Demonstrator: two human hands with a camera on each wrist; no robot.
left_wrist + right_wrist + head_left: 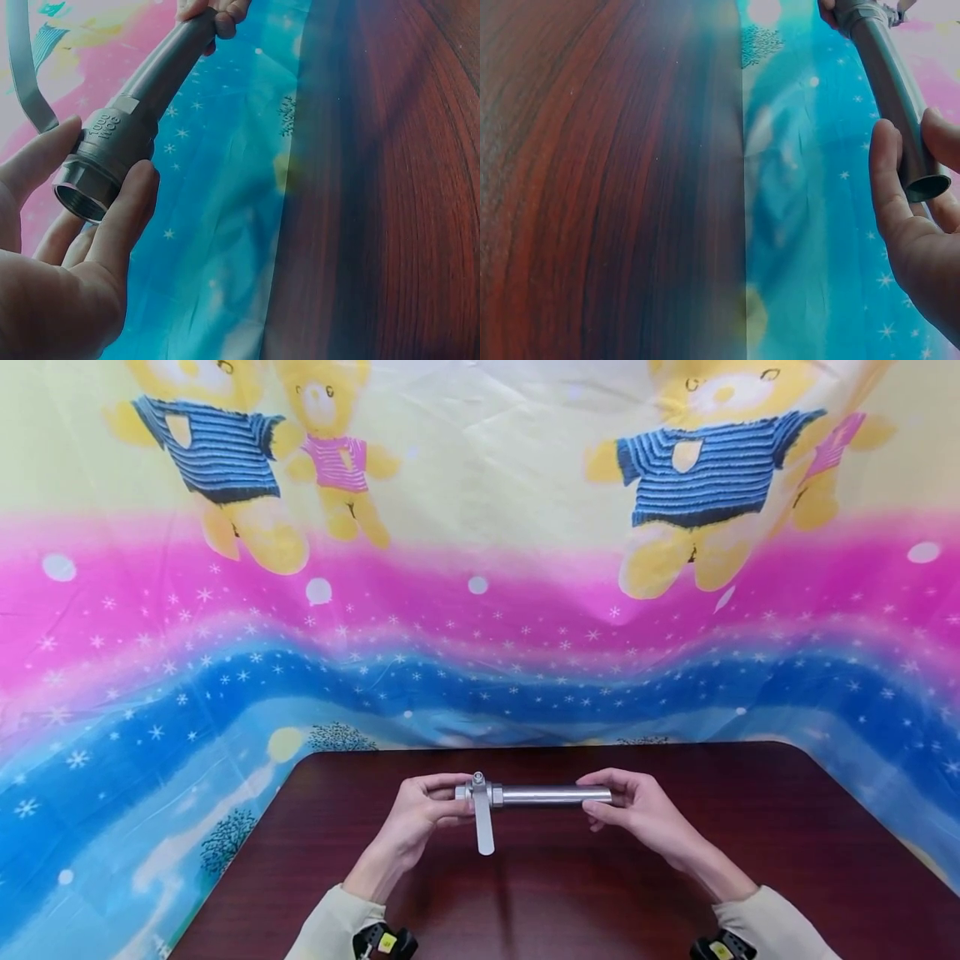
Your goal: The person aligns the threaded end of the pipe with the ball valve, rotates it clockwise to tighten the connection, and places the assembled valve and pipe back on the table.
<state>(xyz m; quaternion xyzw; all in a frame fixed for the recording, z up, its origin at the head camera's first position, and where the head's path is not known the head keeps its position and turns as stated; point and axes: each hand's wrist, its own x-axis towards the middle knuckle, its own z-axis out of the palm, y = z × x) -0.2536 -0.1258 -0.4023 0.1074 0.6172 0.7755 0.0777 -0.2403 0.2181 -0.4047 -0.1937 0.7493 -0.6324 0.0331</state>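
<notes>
A steel ball valve with a flat lever handle is joined to a straight steel pipe, held level above the table. My left hand pinches the valve's hexagonal end between thumb and fingers. In the left wrist view the valve body shows raised lettering and an open threaded mouth facing my palm. At the other end, my right hand grips the pipe near its tip. The right wrist view shows the pipe's open round end between thumb and fingers. The lever points down toward me in the head view.
A dark reddish wood table lies beneath both hands. Behind it hangs a printed cloth with bears and snowflakes, meeting the table's far edge. A dark wrist camera sits on the left sleeve, and another wrist camera on the right.
</notes>
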